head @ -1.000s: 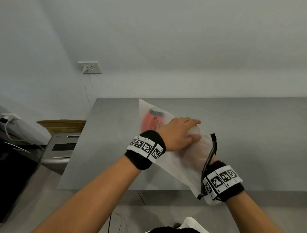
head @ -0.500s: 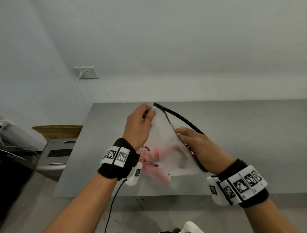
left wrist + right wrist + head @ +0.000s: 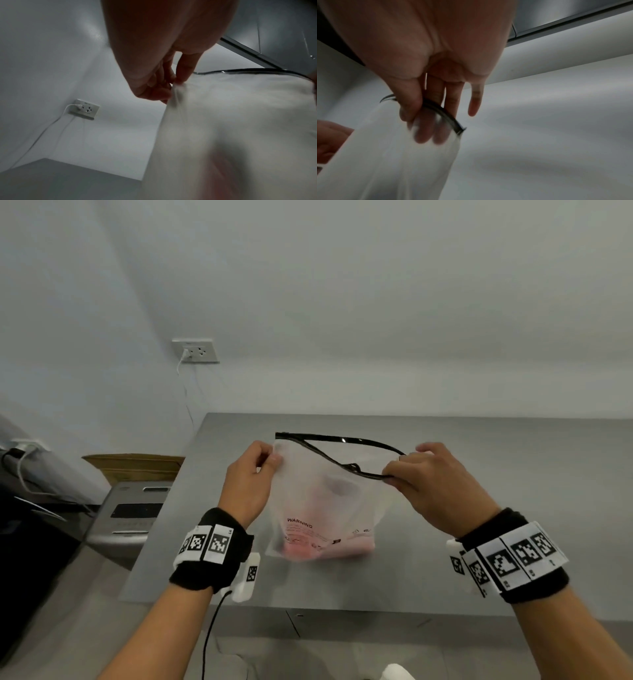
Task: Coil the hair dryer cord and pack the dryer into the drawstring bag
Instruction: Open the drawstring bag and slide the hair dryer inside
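A translucent white bag with a black rim and red WARNING print stands upright on the grey table. A pink shape, the hair dryer, shows dimly through its lower part. My left hand pinches the bag's upper left edge, seen close in the left wrist view. My right hand pinches the black rim at the upper right, thumb over the strip. The mouth gapes between both hands. No cord shows outside the bag.
A wall socket with a white plug and cable sits on the back wall. Left of the table stand a metal appliance and a cardboard box. A thin black wire hangs from my left wristband.
The bag went from lying flat under my left palm to standing upright. Both hands moved to its top edge and have spread the black rim wider apart.
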Demonstrator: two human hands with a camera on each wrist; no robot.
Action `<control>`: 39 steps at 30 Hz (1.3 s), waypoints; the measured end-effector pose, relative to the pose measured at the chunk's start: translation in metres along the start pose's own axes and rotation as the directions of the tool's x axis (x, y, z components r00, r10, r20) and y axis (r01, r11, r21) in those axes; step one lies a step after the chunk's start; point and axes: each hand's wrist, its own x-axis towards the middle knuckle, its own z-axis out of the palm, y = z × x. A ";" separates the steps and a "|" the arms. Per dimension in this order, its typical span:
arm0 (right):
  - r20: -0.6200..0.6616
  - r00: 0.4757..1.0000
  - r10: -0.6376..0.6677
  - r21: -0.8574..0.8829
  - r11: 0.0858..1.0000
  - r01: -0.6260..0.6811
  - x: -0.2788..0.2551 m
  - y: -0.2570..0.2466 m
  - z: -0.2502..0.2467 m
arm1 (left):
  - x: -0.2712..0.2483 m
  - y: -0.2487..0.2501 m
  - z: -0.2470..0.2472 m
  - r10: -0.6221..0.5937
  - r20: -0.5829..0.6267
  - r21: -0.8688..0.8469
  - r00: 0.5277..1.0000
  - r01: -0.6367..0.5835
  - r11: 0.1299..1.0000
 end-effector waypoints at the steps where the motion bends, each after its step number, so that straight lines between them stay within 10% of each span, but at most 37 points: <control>1: -0.013 1.000 -0.009 -0.015 1.000 0.008 0.002 -0.001 -0.001 | 0.000 0.001 -0.001 0.005 0.013 -0.002 1.000 -0.005 1.000; 7: -0.006 1.000 0.016 0.020 1.000 -0.016 0.000 -0.008 -0.008 | -0.013 0.002 0.017 -0.055 0.122 -0.262 0.991 0.086 0.961; 19: 0.104 0.995 -0.009 0.226 0.974 -0.015 -0.006 -0.005 -0.014 | 0.005 -0.001 0.065 -0.084 0.255 -0.123 0.963 0.119 0.985; 32: 0.184 0.974 -0.128 0.261 0.962 0.078 0.006 -0.027 -0.037 | 0.030 0.028 0.116 0.033 0.577 -0.134 0.816 0.054 0.990; 39: 0.115 0.993 0.031 0.182 0.982 -0.052 -0.010 0.005 -0.050 | 0.028 0.023 0.096 0.004 0.351 -0.349 0.936 0.127 0.929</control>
